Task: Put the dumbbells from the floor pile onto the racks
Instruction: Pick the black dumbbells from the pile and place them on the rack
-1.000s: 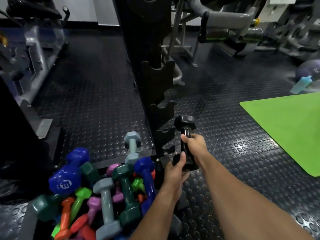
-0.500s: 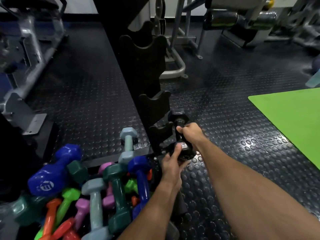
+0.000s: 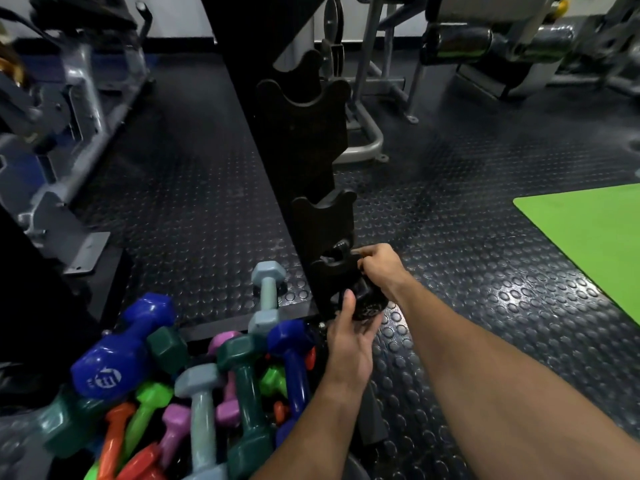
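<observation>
Hands have carried the black dumbbell [image 3: 365, 301] down into the rack's [image 3: 304, 140] lowest cradle: right hand [image 3: 379, 266] grips its handle, left hand [image 3: 349, 344] cups the near head. 1 nearly racked; the floor pile [image 3: 194, 386] remains.

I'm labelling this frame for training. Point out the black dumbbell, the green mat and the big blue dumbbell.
black dumbbell [image 3: 369, 303]: head view, near end.
green mat [image 3: 588, 230]: head view, middle of its visible part.
big blue dumbbell [image 3: 107, 370]: head view, near head with the white logo.

The black dumbbell [image 3: 367, 304] is mostly hidden behind both hands and the rack [image 3: 304, 140]. The floor pile [image 3: 194, 393] runs off the bottom edge.
</observation>
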Demonstrator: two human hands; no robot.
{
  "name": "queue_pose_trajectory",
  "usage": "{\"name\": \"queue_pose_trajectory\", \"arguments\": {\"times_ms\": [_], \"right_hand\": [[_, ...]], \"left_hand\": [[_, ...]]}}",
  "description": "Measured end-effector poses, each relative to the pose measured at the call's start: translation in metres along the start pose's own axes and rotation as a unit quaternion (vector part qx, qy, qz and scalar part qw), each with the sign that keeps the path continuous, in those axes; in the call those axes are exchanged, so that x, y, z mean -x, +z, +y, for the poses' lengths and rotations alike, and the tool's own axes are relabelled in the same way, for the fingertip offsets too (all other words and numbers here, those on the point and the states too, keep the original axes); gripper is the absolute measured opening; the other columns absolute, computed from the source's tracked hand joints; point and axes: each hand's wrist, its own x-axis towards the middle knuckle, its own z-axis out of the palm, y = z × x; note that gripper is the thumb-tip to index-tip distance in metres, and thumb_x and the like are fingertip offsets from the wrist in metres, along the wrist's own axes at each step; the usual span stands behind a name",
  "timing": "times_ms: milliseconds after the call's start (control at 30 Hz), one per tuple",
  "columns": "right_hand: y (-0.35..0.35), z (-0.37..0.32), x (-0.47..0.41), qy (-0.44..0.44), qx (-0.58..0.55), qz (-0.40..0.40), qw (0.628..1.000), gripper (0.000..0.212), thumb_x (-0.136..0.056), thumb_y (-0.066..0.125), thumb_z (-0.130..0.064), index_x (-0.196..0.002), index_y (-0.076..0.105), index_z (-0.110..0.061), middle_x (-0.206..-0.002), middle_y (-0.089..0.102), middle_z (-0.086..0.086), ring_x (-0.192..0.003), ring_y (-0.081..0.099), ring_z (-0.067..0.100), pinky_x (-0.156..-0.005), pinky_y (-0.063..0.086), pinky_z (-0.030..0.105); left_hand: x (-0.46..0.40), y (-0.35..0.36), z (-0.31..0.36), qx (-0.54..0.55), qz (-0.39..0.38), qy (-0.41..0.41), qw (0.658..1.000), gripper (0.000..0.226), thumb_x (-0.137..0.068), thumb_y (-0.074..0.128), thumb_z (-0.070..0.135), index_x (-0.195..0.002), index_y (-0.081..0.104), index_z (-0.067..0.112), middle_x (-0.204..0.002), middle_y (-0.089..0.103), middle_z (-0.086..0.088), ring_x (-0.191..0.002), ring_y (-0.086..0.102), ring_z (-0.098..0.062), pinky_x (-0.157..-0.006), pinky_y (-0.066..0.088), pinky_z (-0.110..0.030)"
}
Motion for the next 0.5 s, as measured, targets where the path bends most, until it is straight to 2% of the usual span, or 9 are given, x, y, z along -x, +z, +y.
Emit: {"name": "queue_pose_trajectory", "arguments": {"times_ms": [67, 133, 167, 300, 500], "right_hand": [[-0.005, 0.001, 0.003, 0.004, -0.03, -0.034, 0.999, 0.039, -0.081, 0.056, 0.0, -0.105, 0.082, -0.016, -0.093, 0.08, 0.007, -0.088, 0.077, 0.021, -0.083, 0.064, 0.036], [-0.008, -0.001, 0.009, 0.006, -0.049, -0.066, 0.997, 0.044, -0.087, 0.048, 0.014, -0.106, 0.081, -0.009, -0.09, 0.078, 0.009, -0.078, 0.073, 0.017, -0.068, 0.06, 0.026], [-0.009, -0.002, 0.012, 0.004, -0.048, -0.071, 0.996, 0.044, -0.089, 0.046, 0.017, -0.107, 0.08, -0.005, -0.091, 0.077, 0.012, -0.076, 0.072, 0.017, -0.065, 0.058, 0.024], [-0.006, -0.001, 0.01, 0.022, -0.061, -0.067, 0.996, 0.04, -0.086, 0.048, 0.02, -0.107, 0.077, 0.002, -0.094, 0.076, 0.02, -0.074, 0.07, 0.021, -0.062, 0.061, 0.027], [-0.005, 0.004, 0.002, 0.017, -0.032, -0.082, 0.996, 0.036, -0.086, 0.057, 0.018, -0.107, 0.077, -0.004, -0.091, 0.076, 0.013, -0.079, 0.072, 0.021, -0.065, 0.059, 0.03]], "left_hand": [[0.002, -0.001, -0.004, 0.028, -0.011, 0.008, 1.0, 0.053, -0.107, 0.053, 0.035, -0.152, 0.044, 0.008, -0.148, 0.058, -0.017, -0.142, 0.051, -0.03, -0.12, 0.035, -0.059], [0.006, -0.001, -0.005, 0.049, -0.018, 0.017, 0.998, 0.055, -0.108, 0.047, 0.037, -0.153, 0.042, 0.007, -0.149, 0.057, -0.019, -0.142, 0.05, -0.032, -0.12, 0.033, -0.059], [0.007, 0.0, -0.005, 0.062, -0.012, 0.011, 0.998, 0.056, -0.108, 0.047, 0.038, -0.152, 0.043, 0.004, -0.147, 0.058, -0.021, -0.141, 0.052, -0.034, -0.12, 0.034, -0.06], [0.005, 0.001, -0.006, 0.1, 0.032, -0.02, 0.994, 0.055, -0.106, 0.048, 0.039, -0.143, 0.05, -0.001, -0.134, 0.065, -0.027, -0.128, 0.062, -0.042, -0.116, 0.039, -0.062], [0.0, -0.004, -0.008, 0.146, 0.073, -0.042, 0.986, 0.055, -0.1, 0.057, 0.039, -0.138, 0.053, 0.0, -0.128, 0.068, -0.029, -0.126, 0.06, -0.047, -0.111, 0.043, -0.064]]}}
